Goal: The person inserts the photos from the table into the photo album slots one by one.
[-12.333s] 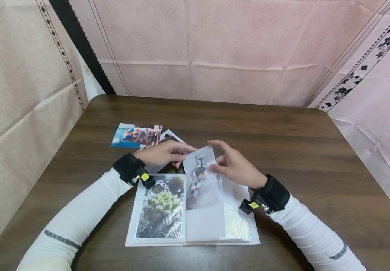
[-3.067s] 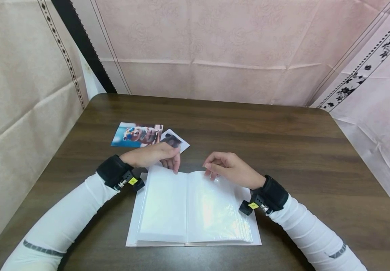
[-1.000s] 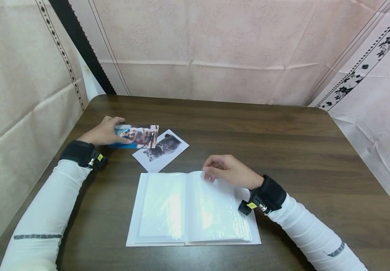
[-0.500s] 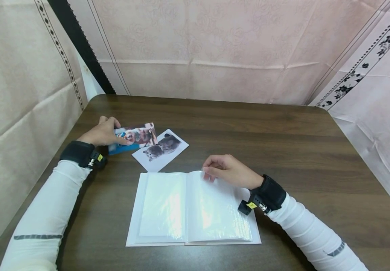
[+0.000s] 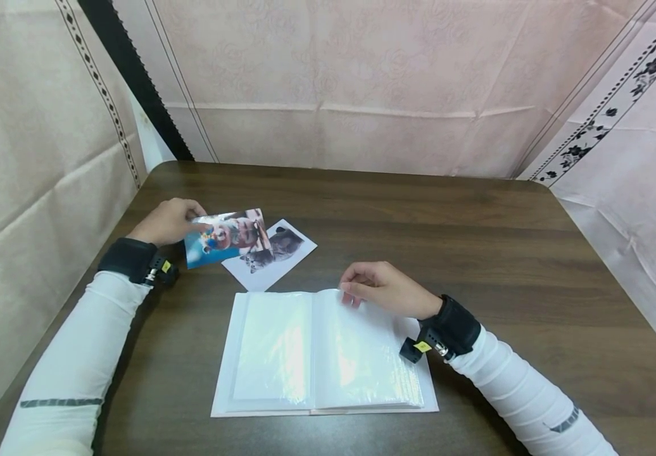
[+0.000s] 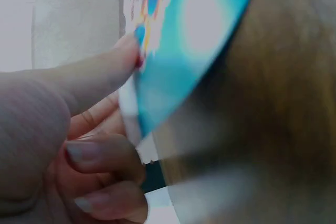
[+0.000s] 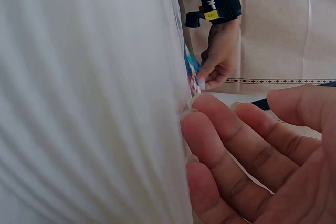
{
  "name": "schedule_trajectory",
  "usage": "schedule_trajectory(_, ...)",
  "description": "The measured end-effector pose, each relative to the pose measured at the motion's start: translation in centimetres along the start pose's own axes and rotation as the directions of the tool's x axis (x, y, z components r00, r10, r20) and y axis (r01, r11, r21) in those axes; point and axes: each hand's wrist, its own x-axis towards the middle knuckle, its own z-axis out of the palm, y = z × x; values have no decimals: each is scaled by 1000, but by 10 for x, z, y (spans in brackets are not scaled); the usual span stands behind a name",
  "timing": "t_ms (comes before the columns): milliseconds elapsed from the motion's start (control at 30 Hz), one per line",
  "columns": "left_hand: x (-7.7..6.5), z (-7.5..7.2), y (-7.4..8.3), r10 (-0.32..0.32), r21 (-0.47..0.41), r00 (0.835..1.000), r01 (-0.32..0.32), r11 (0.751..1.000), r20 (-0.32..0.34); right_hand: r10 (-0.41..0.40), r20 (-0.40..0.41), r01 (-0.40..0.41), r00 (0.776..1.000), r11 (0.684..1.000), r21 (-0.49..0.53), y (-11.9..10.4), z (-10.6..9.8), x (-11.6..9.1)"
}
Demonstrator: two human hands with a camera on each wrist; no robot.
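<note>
In the head view my left hand (image 5: 170,221) pinches the left end of a photo print (image 5: 231,237) with a blue edge. The print is raised and tilted, its right end over a second photo print (image 5: 290,247) of a grey cat on white. The left wrist view shows the thumb on the face of the photo print (image 6: 184,45) and fingers behind it. A photo album (image 5: 273,348) lies spread at clear-pocket pages. My right hand (image 5: 382,285) touches the top edge of its right page with loosely bent fingers; fingertips show through the plastic in the head view.
The brown wooden table (image 5: 504,266) bears everything. A pale patterned cloth (image 5: 328,76) hangs behind its far edge, with more cloth at both sides. The cat print lies just beyond the album's top edge, partly covered.
Seconds ago the left hand left the album page and went to the prints at the far left. It has since lifted and tilted the blue-edged print. The right hand has stayed in place.
</note>
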Motion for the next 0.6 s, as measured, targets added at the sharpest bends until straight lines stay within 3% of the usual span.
schedule_trajectory(300, -7, -12, 11, 72, -27, 989, -76, 997, -126, 0, 2, 0, 1000, 1000, -3, 0, 1, 0)
schedule_trajectory(467, -9, -17, 14, 93, -135, 985, -113, 984, -145, 2, -3, -2, 1000, 1000, -9, 0, 1, 0)
schedule_trajectory(600, -9, -17, 17, 89, -212, 989, -113, 971, -117, 6, -2, -6, 1000, 1000, -7, 0, 1, 0)
